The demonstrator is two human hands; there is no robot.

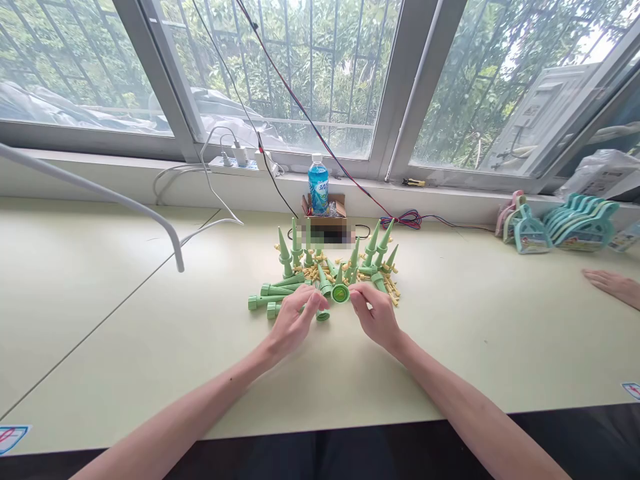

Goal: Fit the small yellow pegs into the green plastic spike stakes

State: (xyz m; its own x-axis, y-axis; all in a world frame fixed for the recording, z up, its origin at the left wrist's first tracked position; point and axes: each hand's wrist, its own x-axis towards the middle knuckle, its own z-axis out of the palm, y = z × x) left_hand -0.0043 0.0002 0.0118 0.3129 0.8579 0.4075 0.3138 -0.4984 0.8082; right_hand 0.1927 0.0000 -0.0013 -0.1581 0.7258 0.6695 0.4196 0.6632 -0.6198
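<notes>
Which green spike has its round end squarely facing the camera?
The green spike between the left hand and right hand; the lower spike shows its end at a slant.

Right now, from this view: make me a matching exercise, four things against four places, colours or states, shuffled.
Things:
1. Bottle
2. Small yellow pieces
3. Coiled wires
4. Other person's hand

Places, colours, states:
A. On the table at the far right of the view
B. White cap, blue contents
C. Scattered among the green spikes
D. Red and blue, in loops near the window ledge

Right pairs: 1-B, 2-C, 3-D, 4-A
</notes>
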